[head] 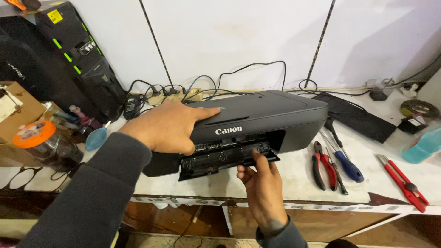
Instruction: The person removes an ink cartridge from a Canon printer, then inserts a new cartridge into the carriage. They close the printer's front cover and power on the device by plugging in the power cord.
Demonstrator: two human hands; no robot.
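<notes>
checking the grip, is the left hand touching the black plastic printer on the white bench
Touching. The head view shows the left hand lying flat on the top front edge of the black plastic printer, fingers spread over the lid with no gap showing.

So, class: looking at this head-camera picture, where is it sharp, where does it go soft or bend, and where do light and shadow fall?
Head view: the black printer and both hands, left hand and right hand, are fairly sharp; the grey sleeve at the lower left looks soft; the wall seams lean outward, a wide-lens effect; even light brightens the white wall, with dim shadow under the bench edge.
</notes>
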